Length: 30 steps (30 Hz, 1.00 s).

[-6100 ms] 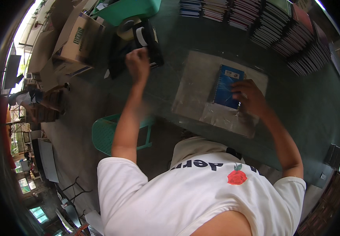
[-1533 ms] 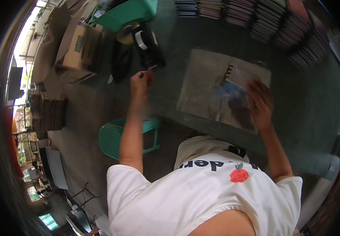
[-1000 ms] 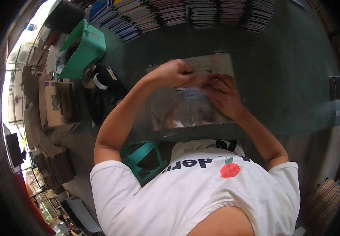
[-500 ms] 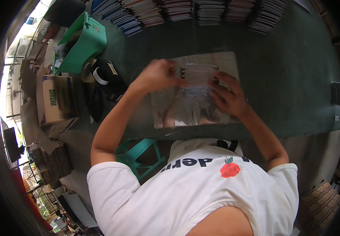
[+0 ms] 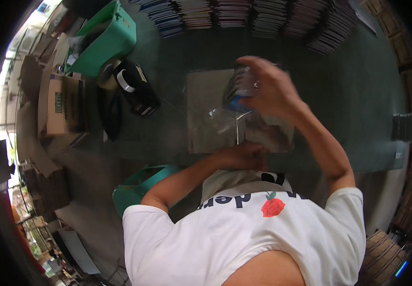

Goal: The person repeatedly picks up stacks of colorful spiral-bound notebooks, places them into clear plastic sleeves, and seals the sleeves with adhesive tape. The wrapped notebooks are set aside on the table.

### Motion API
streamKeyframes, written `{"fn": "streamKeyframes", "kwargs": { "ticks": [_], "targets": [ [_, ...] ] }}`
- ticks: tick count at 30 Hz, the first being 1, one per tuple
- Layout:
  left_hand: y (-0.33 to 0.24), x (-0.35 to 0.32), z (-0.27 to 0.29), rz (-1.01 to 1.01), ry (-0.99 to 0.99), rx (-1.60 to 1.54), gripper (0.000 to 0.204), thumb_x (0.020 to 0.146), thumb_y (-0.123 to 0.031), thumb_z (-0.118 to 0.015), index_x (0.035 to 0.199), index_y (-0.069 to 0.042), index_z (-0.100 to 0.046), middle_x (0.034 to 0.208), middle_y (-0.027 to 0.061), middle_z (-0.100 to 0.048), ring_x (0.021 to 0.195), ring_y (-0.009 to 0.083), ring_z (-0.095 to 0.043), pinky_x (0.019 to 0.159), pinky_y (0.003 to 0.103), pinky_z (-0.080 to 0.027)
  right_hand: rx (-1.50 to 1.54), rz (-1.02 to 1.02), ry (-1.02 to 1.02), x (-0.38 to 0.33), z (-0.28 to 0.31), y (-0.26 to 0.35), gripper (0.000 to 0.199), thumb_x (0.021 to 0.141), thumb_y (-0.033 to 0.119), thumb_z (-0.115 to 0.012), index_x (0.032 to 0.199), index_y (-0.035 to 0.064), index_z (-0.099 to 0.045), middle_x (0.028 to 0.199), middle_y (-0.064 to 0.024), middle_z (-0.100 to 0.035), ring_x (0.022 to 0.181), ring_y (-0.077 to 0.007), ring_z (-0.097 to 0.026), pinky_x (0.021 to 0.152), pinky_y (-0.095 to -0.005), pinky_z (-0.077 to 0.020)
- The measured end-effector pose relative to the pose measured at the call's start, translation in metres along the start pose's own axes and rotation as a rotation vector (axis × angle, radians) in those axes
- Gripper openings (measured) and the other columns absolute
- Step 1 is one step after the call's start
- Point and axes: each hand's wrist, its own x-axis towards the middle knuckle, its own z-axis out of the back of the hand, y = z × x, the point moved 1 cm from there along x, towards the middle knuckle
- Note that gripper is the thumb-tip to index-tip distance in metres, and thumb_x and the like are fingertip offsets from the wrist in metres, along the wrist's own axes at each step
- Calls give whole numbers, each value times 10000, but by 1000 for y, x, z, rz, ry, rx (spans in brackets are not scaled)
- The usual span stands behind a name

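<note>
My right hand (image 5: 275, 88) is closed round a small bundle of ring-bound notebooks (image 5: 238, 90), tilted above a flat board (image 5: 208, 88). Motion blurs the bundle, which has a blue patch at its lower end. Shiny clear film (image 5: 222, 126) lies on the board below it. My left hand (image 5: 246, 155) is at the board's near edge, close to my shirt, its fingers curled. Whatever is between those fingers, if anything, is too blurred to make out.
Several stacks of thin booklets (image 5: 232, 14) line the table's far side. To the left are a green plastic bin (image 5: 120, 40), a black tape dispenser (image 5: 136, 90) and a cardboard box (image 5: 67, 105). A green stool (image 5: 136, 188) stands below the table's front edge.
Both hands were at the bundle, which lay level on the board. Now my right hand holds it raised and tilted, while my left hand has come down toward my body.
</note>
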Motion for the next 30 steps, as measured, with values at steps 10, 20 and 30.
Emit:
{"fn": "streamKeyframes", "kwargs": {
  "ticks": [10,20,30],
  "targets": [
    [-39,43,65,-426,-729,163,870,606,-183,-840,1295,-50,-326,1202,97,-469,1091,219,-484,864,328,-453,707,-245,-386,-69,-45,-93,694,606,197,-802,1202,33,-487,1133,-84,-536,1073,-185,-504,934,-327,-405],
    [-34,91,72,-604,-1053,177,314,946,-302,-446,899,-25,-587,863,51,-612,858,127,-556,762,296,-446,639,-432,-660,-55,-78,-91,381,871,303,-532,1093,-6,-553,1036,-91,-576,949,-176,-541,832,-327,-440],
    [-74,58,72,-631,-663,-299,463,921,-437,-485,729,-37,-617,703,-17,-572,691,45,-504,619,219,-415,772,-291,-477,-46,-13,-51,432,962,351,-420,974,-33,-616,912,-76,-615,837,-147,-557,776,-277,-427]
  ]
}}
